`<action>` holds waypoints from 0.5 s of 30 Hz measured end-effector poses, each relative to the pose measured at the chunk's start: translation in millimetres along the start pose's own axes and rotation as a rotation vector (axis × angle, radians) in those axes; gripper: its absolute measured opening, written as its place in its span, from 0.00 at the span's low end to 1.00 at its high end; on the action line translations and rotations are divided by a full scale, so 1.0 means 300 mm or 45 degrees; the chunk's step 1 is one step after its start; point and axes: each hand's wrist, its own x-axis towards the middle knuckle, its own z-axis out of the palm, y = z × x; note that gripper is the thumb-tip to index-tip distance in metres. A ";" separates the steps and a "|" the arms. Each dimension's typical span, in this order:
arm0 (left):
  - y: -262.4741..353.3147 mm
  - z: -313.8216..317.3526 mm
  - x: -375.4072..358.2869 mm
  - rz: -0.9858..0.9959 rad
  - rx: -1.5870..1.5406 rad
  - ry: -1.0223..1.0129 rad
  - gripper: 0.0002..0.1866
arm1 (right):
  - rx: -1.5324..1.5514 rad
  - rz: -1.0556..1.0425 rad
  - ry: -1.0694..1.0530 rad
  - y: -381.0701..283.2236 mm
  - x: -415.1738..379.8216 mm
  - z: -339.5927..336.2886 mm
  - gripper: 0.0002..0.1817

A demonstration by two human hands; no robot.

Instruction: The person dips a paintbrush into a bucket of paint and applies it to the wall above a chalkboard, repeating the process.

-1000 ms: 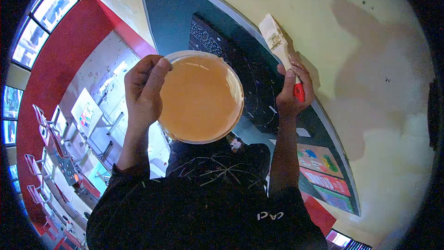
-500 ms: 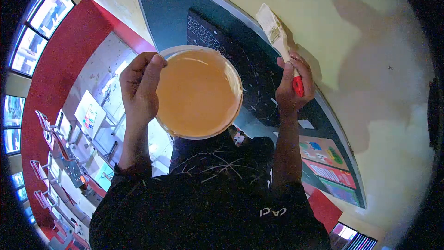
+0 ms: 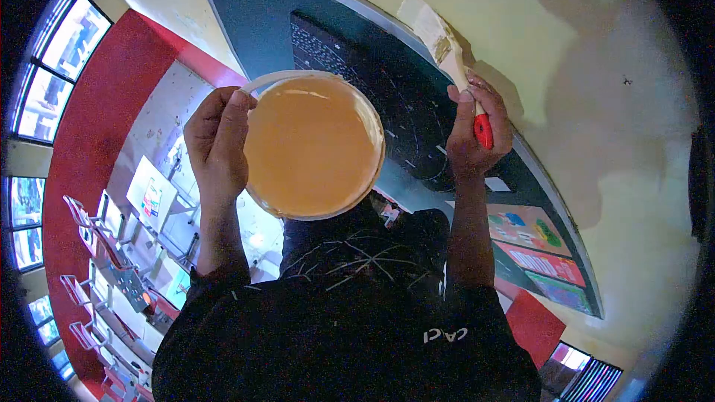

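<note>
My left hand (image 3: 217,145) is closed on the rim and handle of a round paint bucket (image 3: 377,171), thumb on top at its upper left edge. Peach-coloured paint (image 3: 313,149) fills the bucket, with smears along the inner wall. My right hand (image 3: 480,130) grips a paintbrush (image 3: 453,63) by its pale handle with a red end. The wide bristles, coated in cream paint, point up and left, close over the border between the yellow wall (image 3: 506,7) and the dark board (image 3: 246,7).
A black panel with white markings (image 3: 357,82) is on the board, and colourful posters (image 3: 529,231) hang at its lower right. Desks (image 3: 153,193) and chairs (image 3: 82,216) stand at left, beside a red wall band (image 3: 89,104) and windows (image 3: 74,30).
The bucket and my left hand have shifted slightly left. The brush tip has moved a little up and left. The room has rotated slightly in view.
</note>
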 end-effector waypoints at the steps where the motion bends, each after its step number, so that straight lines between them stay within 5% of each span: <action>1: -0.003 0.004 -0.001 0.003 -0.009 0.015 0.10 | 0.008 0.000 -0.003 0.003 0.000 -0.006 0.06; 15: -0.003 0.020 0.003 0.049 -0.056 0.081 0.09 | -0.270 -0.112 -0.025 -0.059 0.020 -0.065 0.07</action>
